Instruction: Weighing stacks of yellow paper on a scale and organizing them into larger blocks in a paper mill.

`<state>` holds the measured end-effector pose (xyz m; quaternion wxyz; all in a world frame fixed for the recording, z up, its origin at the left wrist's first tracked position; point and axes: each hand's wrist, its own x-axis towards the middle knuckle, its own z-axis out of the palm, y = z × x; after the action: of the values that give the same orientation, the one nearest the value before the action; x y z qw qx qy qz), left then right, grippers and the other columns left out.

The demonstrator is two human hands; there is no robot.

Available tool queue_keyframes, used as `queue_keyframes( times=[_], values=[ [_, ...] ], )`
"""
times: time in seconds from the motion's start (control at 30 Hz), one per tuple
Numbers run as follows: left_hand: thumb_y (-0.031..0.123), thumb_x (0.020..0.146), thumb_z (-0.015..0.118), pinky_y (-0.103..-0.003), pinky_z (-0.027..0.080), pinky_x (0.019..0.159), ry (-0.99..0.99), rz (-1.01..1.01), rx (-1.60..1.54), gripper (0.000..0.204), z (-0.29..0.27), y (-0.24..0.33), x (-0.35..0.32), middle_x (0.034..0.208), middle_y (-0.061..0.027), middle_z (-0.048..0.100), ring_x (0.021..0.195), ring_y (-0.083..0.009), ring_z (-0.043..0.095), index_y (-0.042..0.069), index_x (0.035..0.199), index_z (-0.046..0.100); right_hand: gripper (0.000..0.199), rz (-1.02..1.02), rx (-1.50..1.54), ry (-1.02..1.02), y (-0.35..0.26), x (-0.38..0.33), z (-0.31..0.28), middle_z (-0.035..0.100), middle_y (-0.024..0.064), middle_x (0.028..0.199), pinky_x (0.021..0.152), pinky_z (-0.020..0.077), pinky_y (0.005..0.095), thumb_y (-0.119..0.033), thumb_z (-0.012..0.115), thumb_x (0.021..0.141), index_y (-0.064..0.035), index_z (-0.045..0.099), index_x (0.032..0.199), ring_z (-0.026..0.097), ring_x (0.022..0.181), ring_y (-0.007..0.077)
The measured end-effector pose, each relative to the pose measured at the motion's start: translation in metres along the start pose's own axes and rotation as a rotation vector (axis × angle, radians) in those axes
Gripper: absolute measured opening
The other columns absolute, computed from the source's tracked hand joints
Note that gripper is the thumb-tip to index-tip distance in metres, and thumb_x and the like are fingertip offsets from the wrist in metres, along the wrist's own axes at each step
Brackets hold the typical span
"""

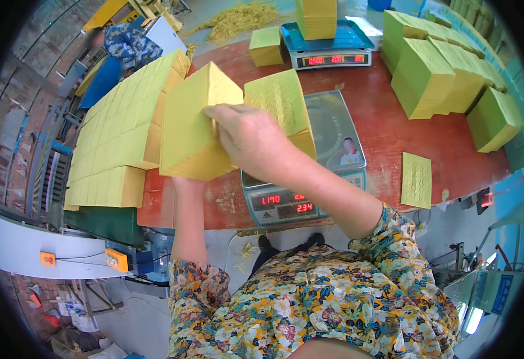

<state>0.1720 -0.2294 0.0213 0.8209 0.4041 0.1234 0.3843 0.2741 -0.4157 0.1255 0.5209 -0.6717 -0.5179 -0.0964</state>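
While the right hand (250,139) is clamping the top of a yellow paper stack (193,128) just left of the near scale (310,197), the left hand, hidden beneath, is seemingly supporting its weight.

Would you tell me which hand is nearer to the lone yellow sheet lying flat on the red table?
Right. The right hand rests atop the held yellow stack, nearer the sheet; the left hand is hidden under that stack, farther left.
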Motion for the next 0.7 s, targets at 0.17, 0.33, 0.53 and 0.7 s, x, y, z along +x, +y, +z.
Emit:
queue_keyframes(
  times=[0.17,0.33,0.53,0.7],
  values=[
    [0.042,0.103,0.041,-0.046,0.044,0.105,-0.157,-0.023,-0.159,0.054,-0.025,0.000,-0.067,0.141,-0.0128,0.052,0.126,-0.0296,0.052,0.008,0.144,0.042,0.038,0.002,0.293,-0.076,-0.005,-0.028,0.009,0.064,0.0238,0.111,0.091,0.0489,0.0467,-0.003,0.053,0.089,-0.0004,0.056,0.127,0.060,0.106,0.0418],
    [0.045,0.102,0.043,-0.045,0.049,0.101,0.322,-0.219,0.090,0.057,-0.035,-0.009,-0.131,0.140,-0.0134,0.053,0.122,-0.0296,0.056,0.006,0.143,0.043,0.044,0.164,0.461,-0.112,0.049,-0.101,0.049,0.059,0.0210,0.126,0.102,0.0432,0.0393,-0.006,0.053,0.090,-0.0023,0.054,0.133,0.055,0.120,0.0339],
    [0.041,0.102,0.043,-0.046,0.050,0.074,-0.156,-0.123,1.405,0.049,-0.043,0.056,-0.154,0.102,-0.0263,0.066,0.095,-0.0396,0.065,-0.003,0.115,0.060,0.047,1.098,1.282,-0.446,0.039,-0.132,0.040,0.053,0.0084,0.138,0.099,0.0454,0.0365,-0.022,0.053,0.098,-0.0071,0.047,0.143,0.053,0.122,0.0191],
    [0.029,0.099,0.047,-0.054,0.045,0.065,-0.404,-0.155,2.077,0.040,0.038,0.079,-0.119,0.072,-0.0257,0.060,0.069,-0.0456,0.059,-0.003,0.082,0.061,0.047,1.197,1.774,-0.228,0.054,-0.169,0.063,0.059,0.0075,0.133,0.098,0.0467,0.0383,-0.032,0.045,0.102,-0.0076,0.048,0.142,0.058,0.118,0.0198]
  ],
)
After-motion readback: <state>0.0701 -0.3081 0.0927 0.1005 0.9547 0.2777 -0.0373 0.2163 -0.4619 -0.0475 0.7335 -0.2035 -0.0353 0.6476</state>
